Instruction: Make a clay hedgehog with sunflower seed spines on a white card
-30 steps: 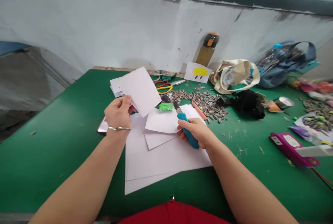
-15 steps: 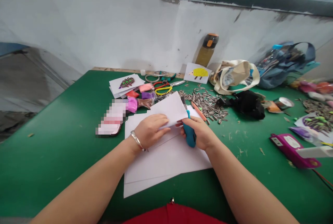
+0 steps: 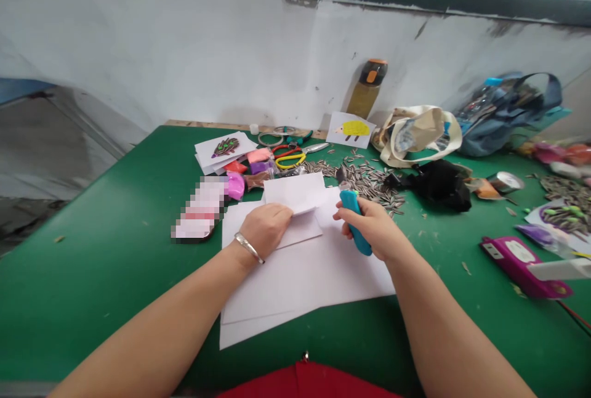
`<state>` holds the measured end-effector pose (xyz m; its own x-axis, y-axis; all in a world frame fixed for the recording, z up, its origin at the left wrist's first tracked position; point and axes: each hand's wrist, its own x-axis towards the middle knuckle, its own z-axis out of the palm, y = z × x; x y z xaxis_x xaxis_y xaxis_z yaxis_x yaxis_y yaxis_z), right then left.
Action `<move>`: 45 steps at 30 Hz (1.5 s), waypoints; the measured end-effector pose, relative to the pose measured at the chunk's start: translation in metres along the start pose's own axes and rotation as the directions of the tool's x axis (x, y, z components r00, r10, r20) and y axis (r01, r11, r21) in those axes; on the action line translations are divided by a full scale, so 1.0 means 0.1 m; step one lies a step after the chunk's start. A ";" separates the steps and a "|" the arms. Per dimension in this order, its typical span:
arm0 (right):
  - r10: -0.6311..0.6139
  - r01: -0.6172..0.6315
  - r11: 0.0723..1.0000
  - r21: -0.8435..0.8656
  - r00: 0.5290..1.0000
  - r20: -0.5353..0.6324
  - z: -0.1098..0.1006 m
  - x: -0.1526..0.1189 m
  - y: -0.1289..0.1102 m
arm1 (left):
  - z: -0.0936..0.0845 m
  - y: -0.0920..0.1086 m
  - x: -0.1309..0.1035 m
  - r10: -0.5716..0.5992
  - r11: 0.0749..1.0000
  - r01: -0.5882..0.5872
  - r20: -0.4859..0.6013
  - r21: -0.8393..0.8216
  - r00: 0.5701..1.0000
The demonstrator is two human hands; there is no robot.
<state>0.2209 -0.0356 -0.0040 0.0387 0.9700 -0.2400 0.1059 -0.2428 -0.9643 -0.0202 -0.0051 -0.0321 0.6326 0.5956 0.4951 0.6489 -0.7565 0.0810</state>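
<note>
My left hand (image 3: pixel 264 228), with a silver bangle at its wrist, is closed on the edge of a small folded sheet of white paper (image 3: pixel 295 193). The upper flap of that paper stands lifted off its lower half. In my right hand (image 3: pixel 376 225) is a blue utility knife (image 3: pixel 354 219), held upright and apart from the paper on its right side. Whether its blade is out is hard to make out. Beneath both hands lie larger white sheets (image 3: pixel 300 281), stacked unevenly on the green table (image 3: pixel 115 305).
Sunflower seeds (image 3: pixel 367 179) are strewn behind my right hand. Yellow-handled scissors (image 3: pixel 290 161), coloured clay packets (image 3: pixel 235 185) and a blurred-out phone (image 3: pixel 199 210) lie left and behind. A bottle (image 3: pixel 367 87), cloth bag (image 3: pixel 415 136), black bag (image 3: pixel 441 185) and purple power strip (image 3: pixel 524 265) stand around.
My right hand has moved right with the utility knife, away from the paper's edge. The small paper has been lowered and turned, and my left fingers have curled in on it.
</note>
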 end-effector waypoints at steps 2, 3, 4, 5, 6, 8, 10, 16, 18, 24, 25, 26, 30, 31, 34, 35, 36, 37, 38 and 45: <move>0.020 -0.017 0.998 -0.061 0.998 0.063 -0.03 0.00 0.02 | 0.00 -0.01 -0.01 -0.018 1.000 0.019 -0.031 0.016 0.999; 0.032 -0.026 0.997 -0.074 0.996 0.086 -0.02 0.00 0.03 | 0.01 -0.01 -0.01 -0.030 0.999 0.032 -0.049 0.026 0.998; 0.046 -0.038 0.996 -0.079 0.993 0.104 0.00 -0.01 0.03 | 0.01 -0.02 -0.01 -0.042 0.998 0.044 -0.063 0.035 0.997; 0.059 -0.050 0.996 -0.074 0.991 0.122 0.02 -0.02 0.03 | 0.01 -0.02 -0.01 -0.054 0.998 0.057 -0.068 0.039 0.996; 0.073 -0.065 0.996 -0.061 0.988 0.138 0.05 -0.02 0.03 | 0.02 -0.02 -0.01 -0.063 0.997 0.066 -0.061 0.037 0.996; 0.100 -0.098 0.995 -0.020 0.979 0.180 0.09 -0.04 0.02 | 0.04 -0.02 -0.01 -0.066 0.998 0.066 -0.005 0.012 0.998; 0.116 -0.124 0.992 0.021 0.966 0.229 0.12 -0.06 0.00 | 0.06 -0.01 0.00 -0.045 0.999 0.047 0.061 -0.024 0.997; 0.081 -0.052 0.992 -0.116 0.962 0.260 0.02 -0.07 -0.05 | 0.13 -0.03 0.02 -0.084 0.995 0.090 0.150 -0.031 0.985; -0.001 0.092 0.941 -0.326 0.964 0.267 -0.07 -0.08 -0.09 | 0.15 -0.04 0.01 -0.119 0.992 0.125 0.167 -0.026 0.979; -0.026 0.278 0.623 -0.731 0.941 0.336 -0.38 -0.13 -0.11 | 0.17 -0.07 -0.01 -0.141 0.986 0.156 0.192 -0.066 0.971; -0.022 0.270 0.591 -0.760 0.947 0.320 -0.41 -0.13 -0.10 | 0.17 -0.08 0.00 -0.137 0.986 0.153 0.196 -0.071 0.971; -0.025 0.256 0.570 -0.781 0.955 0.295 -0.44 -0.13 -0.09 | 0.16 -0.08 0.00 -0.135 0.985 0.152 0.197 -0.076 0.971; -0.015 0.203 0.543 -0.815 0.973 0.232 -0.47 -0.12 -0.07 | 0.15 -0.08 0.02 -0.138 0.985 0.155 0.200 -0.072 0.970; -0.008 0.195 0.531 -0.825 0.974 0.225 -0.46 -0.12 -0.07 | 0.15 -0.08 0.02 -0.140 0.985 0.156 0.204 -0.067 0.969; -0.011 0.180 0.484 -0.856 0.980 0.200 -0.45 -0.09 -0.07 | 0.16 -0.08 0.02 -0.139 0.986 0.156 0.222 -0.061 0.965; -0.020 0.182 0.473 -0.862 0.980 0.196 -0.45 -0.09 -0.07 | 0.16 -0.08 0.02 -0.138 0.986 0.156 0.225 -0.064 0.964; -0.030 0.188 0.463 -0.866 0.980 0.197 -0.45 -0.08 -0.06 | 0.16 -0.08 0.02 -0.137 0.985 0.156 0.226 -0.068 0.964; -0.039 0.198 0.456 -0.868 0.979 0.202 -0.44 -0.07 -0.05 | 0.16 -0.09 0.02 -0.137 0.985 0.156 0.226 -0.071 0.965; -0.045 0.208 0.450 -0.868 0.977 0.210 -0.44 -0.07 -0.04 | 0.16 -0.09 0.02 -0.136 0.985 0.156 0.224 -0.072 0.965; -0.055 0.239 0.458 -0.856 0.969 0.241 -0.39 -0.06 -0.01 | 0.16 -0.08 0.03 -0.143 0.985 0.163 0.247 -0.061 0.958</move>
<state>0.2590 -0.0412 0.0029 -0.2073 0.9563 -0.2063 0.9087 0.1101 -0.4028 -0.0173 0.0068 -0.0449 0.6180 0.7457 0.2489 0.7161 -0.6646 0.2133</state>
